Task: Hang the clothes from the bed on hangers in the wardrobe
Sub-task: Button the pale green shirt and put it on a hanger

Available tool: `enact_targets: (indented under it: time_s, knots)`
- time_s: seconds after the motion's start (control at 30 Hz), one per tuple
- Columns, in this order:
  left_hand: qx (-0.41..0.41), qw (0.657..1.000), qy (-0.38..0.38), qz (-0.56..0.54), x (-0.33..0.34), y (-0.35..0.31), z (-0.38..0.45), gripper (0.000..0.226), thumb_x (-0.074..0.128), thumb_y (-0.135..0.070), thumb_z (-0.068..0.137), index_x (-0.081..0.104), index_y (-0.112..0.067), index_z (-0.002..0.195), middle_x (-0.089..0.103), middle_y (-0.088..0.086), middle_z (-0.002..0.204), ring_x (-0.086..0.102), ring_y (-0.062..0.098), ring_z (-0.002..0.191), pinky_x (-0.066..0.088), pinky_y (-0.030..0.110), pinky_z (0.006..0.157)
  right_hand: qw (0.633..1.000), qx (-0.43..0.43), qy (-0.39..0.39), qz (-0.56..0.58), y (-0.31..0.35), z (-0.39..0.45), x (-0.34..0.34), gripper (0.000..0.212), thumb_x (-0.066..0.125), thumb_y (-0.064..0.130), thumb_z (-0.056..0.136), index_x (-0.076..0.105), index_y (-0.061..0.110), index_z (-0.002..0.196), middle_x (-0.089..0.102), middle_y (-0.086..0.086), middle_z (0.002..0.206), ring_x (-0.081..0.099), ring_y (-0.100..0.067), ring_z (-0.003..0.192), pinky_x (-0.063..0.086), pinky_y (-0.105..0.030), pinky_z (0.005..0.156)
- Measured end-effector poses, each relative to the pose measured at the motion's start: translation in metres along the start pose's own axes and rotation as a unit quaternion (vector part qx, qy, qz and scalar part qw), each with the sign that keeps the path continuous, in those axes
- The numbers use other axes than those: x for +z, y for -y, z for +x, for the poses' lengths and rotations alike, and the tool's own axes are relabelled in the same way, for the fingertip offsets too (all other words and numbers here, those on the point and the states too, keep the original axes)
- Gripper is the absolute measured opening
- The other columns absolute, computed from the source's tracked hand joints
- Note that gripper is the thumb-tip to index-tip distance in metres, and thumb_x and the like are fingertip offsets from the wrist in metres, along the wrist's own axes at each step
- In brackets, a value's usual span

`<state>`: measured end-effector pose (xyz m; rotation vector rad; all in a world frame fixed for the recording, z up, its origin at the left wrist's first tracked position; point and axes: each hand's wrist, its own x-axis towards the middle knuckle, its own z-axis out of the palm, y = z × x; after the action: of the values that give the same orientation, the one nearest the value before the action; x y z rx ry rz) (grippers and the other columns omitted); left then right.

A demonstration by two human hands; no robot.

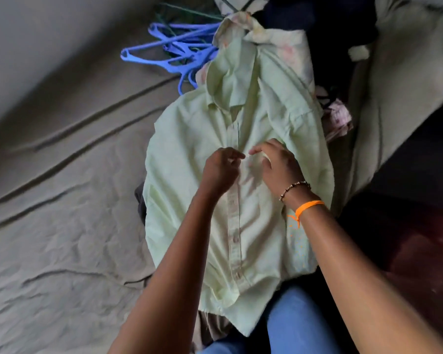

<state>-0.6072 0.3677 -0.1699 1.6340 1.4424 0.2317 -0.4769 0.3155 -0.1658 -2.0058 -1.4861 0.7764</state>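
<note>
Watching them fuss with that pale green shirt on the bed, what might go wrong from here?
Both hands, left hand and right hand, pinch the green shirt at its button placket; a hard tug might strain a button. The shirt's hem overhangs the bed edge, so it may slide off. The blue hangers lie tangled and may snag.

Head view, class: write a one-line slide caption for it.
Both hands, left hand and right hand, pinch the placket of a pale green shirt spread on the bed, blue hangers lying beyond.
</note>
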Motion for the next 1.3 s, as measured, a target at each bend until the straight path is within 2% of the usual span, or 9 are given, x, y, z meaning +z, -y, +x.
enact_targets:
  time_s: [0.17,0.33,0.4,0.53,0.77,0.87,1.03,1.17,1.3]
  knots:
    - [0.010,0.990,-0.085,0.112,0.002,-0.012,0.074,0.056,0.048,0.002,0.084,0.047,-0.017,0.137,0.037,0.014,0.140,0.034,0.032,0.129,0.022,0.029,0.103,0.977,-0.111,0.071,-0.165,0.015,0.094,-0.018,0.065,0.038,-0.008,0.076,0.052,0.021,0.132,0.036,-0.001,0.149,0.022,-0.029,0.141,0.022,-0.039,0.112]
    - [-0.017,0.970,-0.069,0.234,0.001,-0.011,0.131,0.063,0.049,-0.018,0.088,0.030,-0.030,0.146,0.003,0.009,0.159,-0.001,0.035,0.146,0.003,0.041,0.116,0.911,-0.214,0.141,-0.324,0.010,0.180,-0.023,0.062,0.036,-0.002,0.088,0.033,0.026,0.144,0.011,0.003,0.158,-0.011,-0.027,0.145,-0.010,-0.051,0.114]
    - [-0.033,0.966,-0.059,0.249,-0.003,-0.005,0.147,0.051,0.049,-0.025,0.089,0.044,-0.031,0.140,0.006,0.008,0.159,0.001,0.037,0.145,0.008,0.044,0.116,0.897,-0.203,0.101,-0.379,-0.003,0.209,-0.024,0.051,0.038,0.004,0.088,0.044,0.019,0.137,0.023,-0.005,0.155,-0.005,-0.033,0.145,-0.011,-0.056,0.112]
    - [-0.015,0.991,0.019,0.135,-0.001,0.005,0.145,0.037,0.044,-0.016,0.075,0.069,-0.005,0.099,0.058,0.017,0.124,0.054,0.034,0.114,0.040,0.033,0.092,0.885,-0.098,0.084,-0.448,-0.032,0.215,-0.027,0.042,0.038,0.011,0.081,0.059,0.013,0.117,0.049,-0.010,0.130,0.028,-0.035,0.134,0.014,-0.048,0.113]
    - [-0.064,0.995,-0.011,0.073,0.017,0.019,0.141,0.010,0.045,0.002,0.076,0.052,-0.005,0.073,0.059,0.014,0.088,0.050,0.031,0.079,0.023,0.022,0.059,0.925,-0.167,-0.078,-0.332,0.025,0.232,0.023,0.025,0.038,0.003,0.068,0.062,0.008,0.076,0.060,-0.012,0.088,0.051,-0.034,0.088,0.034,-0.041,0.073]
    - [-0.038,0.997,-0.029,0.054,0.026,0.027,0.140,0.013,0.045,0.006,0.081,0.057,0.007,0.081,0.061,0.020,0.097,0.055,0.034,0.086,0.021,0.018,0.060,0.930,-0.251,0.128,-0.235,0.052,0.264,0.072,0.031,0.043,-0.005,0.076,0.066,0.007,0.093,0.060,-0.013,0.105,0.051,-0.034,0.102,0.043,-0.038,0.082]
    - [0.000,0.998,-0.057,0.012,0.036,0.042,0.137,0.014,0.049,0.008,0.081,0.062,0.008,0.085,0.063,0.021,0.103,0.056,0.034,0.093,0.025,0.015,0.067,0.874,-0.095,0.377,-0.291,0.066,0.294,0.124,0.035,0.038,0.012,0.094,0.058,0.022,0.121,0.042,-0.010,0.138,0.021,-0.036,0.135,0.023,-0.042,0.106]
    - [0.027,0.997,-0.073,-0.026,0.037,0.047,0.135,0.014,0.049,0.005,0.077,0.062,0.004,0.081,0.064,0.018,0.095,0.058,0.034,0.087,0.028,0.015,0.068,0.922,-0.028,0.319,-0.220,0.071,0.297,0.126,0.032,0.055,0.040,0.088,0.050,0.018,0.111,0.050,-0.012,0.131,0.021,-0.031,0.135,0.022,-0.041,0.104]
    - [-0.013,0.988,-0.143,-0.059,0.027,0.038,0.140,0.019,0.060,-0.003,0.078,0.062,-0.004,0.096,0.057,0.008,0.100,0.059,0.029,0.085,0.045,0.032,0.070,0.966,-0.154,0.124,-0.165,0.092,0.295,0.094,0.038,0.053,0.039,0.090,0.054,0.012,0.116,0.061,-0.014,0.114,0.045,-0.032,0.117,0.031,-0.039,0.093]
